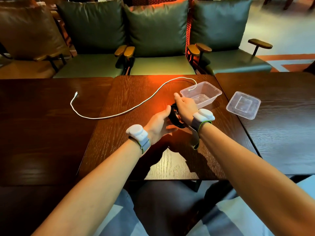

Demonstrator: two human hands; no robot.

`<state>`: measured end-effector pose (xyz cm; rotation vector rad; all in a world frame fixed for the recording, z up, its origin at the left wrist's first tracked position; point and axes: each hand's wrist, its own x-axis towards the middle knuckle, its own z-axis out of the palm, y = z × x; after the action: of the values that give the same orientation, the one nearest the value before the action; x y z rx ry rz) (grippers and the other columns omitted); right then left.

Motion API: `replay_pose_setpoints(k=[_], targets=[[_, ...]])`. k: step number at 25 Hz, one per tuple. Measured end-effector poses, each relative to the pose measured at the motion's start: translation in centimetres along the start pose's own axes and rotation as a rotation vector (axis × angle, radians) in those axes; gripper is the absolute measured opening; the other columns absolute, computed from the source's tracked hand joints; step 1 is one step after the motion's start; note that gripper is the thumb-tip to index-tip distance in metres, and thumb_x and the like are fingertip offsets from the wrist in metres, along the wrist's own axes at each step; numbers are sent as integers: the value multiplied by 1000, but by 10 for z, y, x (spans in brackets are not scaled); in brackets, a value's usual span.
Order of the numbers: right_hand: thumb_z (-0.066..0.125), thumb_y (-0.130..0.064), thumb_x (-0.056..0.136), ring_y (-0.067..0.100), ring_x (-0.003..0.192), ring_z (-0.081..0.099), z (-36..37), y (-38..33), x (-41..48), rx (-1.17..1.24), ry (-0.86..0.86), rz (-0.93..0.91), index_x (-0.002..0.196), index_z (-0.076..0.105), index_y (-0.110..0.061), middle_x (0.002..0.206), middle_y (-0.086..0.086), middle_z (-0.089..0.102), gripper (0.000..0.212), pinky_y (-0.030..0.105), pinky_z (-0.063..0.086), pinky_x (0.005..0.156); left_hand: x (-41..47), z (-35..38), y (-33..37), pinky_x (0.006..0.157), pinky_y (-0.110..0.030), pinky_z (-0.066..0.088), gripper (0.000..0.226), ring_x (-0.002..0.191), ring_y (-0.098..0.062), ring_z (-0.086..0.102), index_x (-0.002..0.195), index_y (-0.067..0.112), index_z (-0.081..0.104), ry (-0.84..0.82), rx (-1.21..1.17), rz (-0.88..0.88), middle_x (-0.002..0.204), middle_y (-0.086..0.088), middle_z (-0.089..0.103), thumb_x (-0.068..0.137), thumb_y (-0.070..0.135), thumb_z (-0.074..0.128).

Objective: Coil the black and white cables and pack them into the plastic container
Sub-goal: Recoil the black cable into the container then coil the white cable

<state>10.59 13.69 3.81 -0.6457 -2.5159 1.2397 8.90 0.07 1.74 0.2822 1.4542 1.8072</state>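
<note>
Black cable (175,117) coil gripped between left hand (159,124) and right hand (185,106); white cable (119,113) stretches leftward, plastic container (214,96) just beyond.

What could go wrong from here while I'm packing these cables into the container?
The black cable is bunched between your left hand and right hand; loosening either grip could let the coil spring open. One end of the white cable hangs over the rim of the plastic container, so tugging that cable might drag or tip the light, empty tub.
</note>
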Motion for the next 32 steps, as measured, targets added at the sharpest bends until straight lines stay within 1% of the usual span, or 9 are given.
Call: replay_pose_setpoints(k=[3,6,8,12,17,21,25,28,32], targets=[[27,-43,103,29,74,55,-4,0,2,-64,-43,102,74,54,-12,83,13,66,51,39,38,69,0,8,-1,80,-42,55,26,90,-25,68,111,25,63,136,107,87,100,-5,71,100,45,52],[40,-20,102,35,93,59,-8,-1,5,84,-92,255,107,53,-6,110,20,64,19,41,43,78,-4,6,2,91,-32,52,38,103,-20,64,127,23,57,228,747,670,117,-5,63,93,35,68],[44,-17,100,29,86,62,-10,-1,2,368,-89,356,103,55,-8,99,13,63,14,35,46,70,-1,-3,5,95,-33,51,48,110,-24,63,132,7,60,154,1081,941,119,-10,64,89,26,73],[43,-31,100,18,53,44,1,-9,-11,586,-43,466,76,50,-14,69,8,50,29,30,34,52,1,-15,9,81,-46,58,42,99,-36,69,122,-5,66,205,1331,1087,110,-20,69,84,10,76],[31,-36,102,29,76,51,1,-13,-11,310,-56,400,69,47,-13,78,15,54,43,42,40,73,-7,-10,12,71,-46,54,39,89,-35,67,113,5,66,248,1340,953,101,-12,67,94,39,64],[23,-49,102,17,49,43,4,-10,-16,346,-137,379,72,49,-15,59,4,46,52,29,34,51,-8,-6,13,62,-48,49,32,80,-40,62,104,10,61,306,1277,980,91,-10,63,104,36,43],[30,-36,103,13,35,29,-4,-3,-19,572,-217,499,74,41,-16,55,3,32,37,18,24,37,-5,-12,22,71,-46,52,41,85,-35,64,107,1,66,63,1418,940,97,-15,64,95,41,61],[29,-29,103,14,42,26,-7,1,-24,484,-350,484,71,35,-19,58,4,29,35,21,21,39,-4,-17,27,72,-46,51,30,84,-36,64,101,-4,67,-41,1416,925,94,-18,65,94,25,67],[30,-40,103,13,43,36,0,-13,-27,457,-236,302,74,41,-18,53,-2,40,38,22,30,41,-1,-4,33,61,-36,42,36,67,-31,56,78,8,61,234,1058,585,69,-6,60,103,33,53]])
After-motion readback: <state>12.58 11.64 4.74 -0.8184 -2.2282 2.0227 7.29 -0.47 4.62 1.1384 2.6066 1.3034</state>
